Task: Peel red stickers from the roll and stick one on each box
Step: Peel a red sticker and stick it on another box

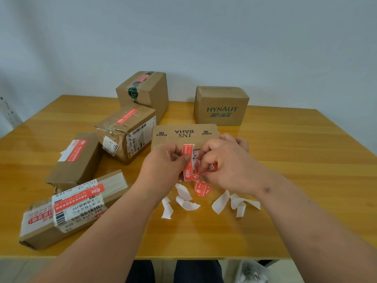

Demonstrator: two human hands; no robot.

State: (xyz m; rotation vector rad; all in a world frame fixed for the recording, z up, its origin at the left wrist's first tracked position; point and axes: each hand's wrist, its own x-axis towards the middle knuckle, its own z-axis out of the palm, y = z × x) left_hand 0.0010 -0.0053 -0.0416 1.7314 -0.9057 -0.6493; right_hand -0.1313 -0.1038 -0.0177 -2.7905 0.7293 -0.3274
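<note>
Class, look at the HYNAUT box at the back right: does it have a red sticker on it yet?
None visible: the HYNAUT box shows only plain cardboard and green print.

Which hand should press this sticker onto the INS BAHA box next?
Probably the left hand: it pinches the red sticker just in front of the INS BAHA box, while the right hand holds the roll's strip.

Red white-lettered stickers (187, 162), brown boxes (184, 135)
</note>
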